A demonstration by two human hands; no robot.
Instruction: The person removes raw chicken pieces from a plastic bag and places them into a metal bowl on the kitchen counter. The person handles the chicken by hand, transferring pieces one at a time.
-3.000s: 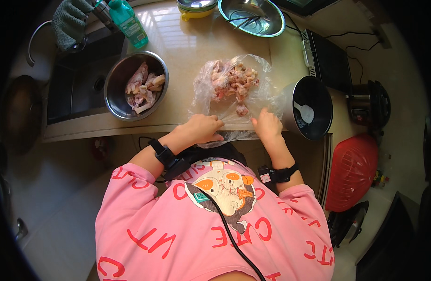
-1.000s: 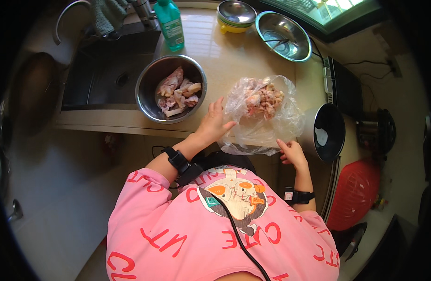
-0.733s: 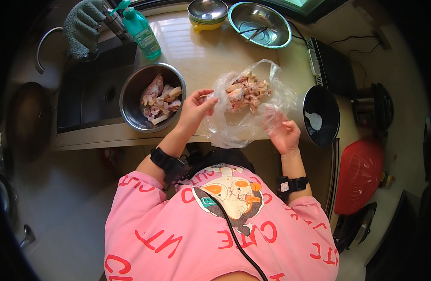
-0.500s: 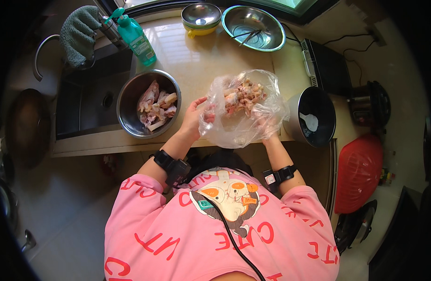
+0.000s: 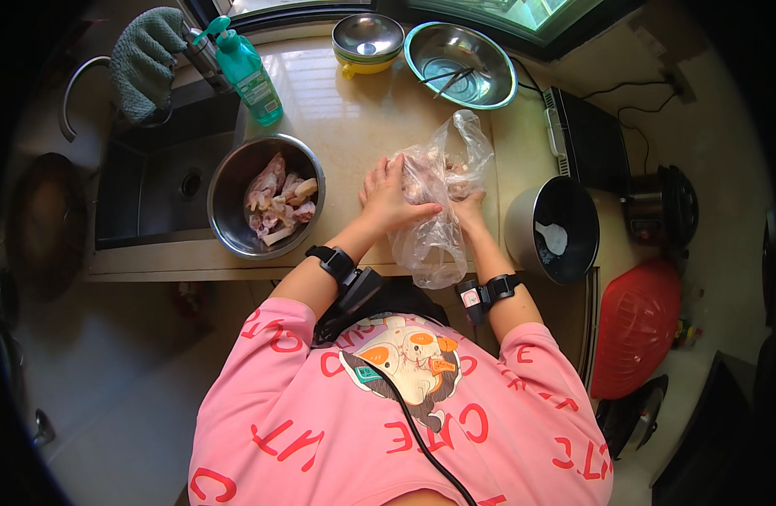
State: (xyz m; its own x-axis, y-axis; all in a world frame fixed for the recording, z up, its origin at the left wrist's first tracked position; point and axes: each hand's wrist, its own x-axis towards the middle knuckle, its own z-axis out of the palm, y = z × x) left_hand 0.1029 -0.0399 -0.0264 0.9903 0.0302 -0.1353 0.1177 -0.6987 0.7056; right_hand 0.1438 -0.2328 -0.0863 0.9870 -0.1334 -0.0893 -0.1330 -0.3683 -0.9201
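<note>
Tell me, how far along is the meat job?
Some raw meat pieces already lie in the steel bowl. In hand: left hand and right hand both grip the clear plastic bag. Left: more meat shows through the bag, probably to follow.

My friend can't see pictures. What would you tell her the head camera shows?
Both hands, the left hand and right hand, grip a clear plastic bag of raw meat on a beige counter. Left of it sit a steel bowl of meat pieces and a sink.
</note>
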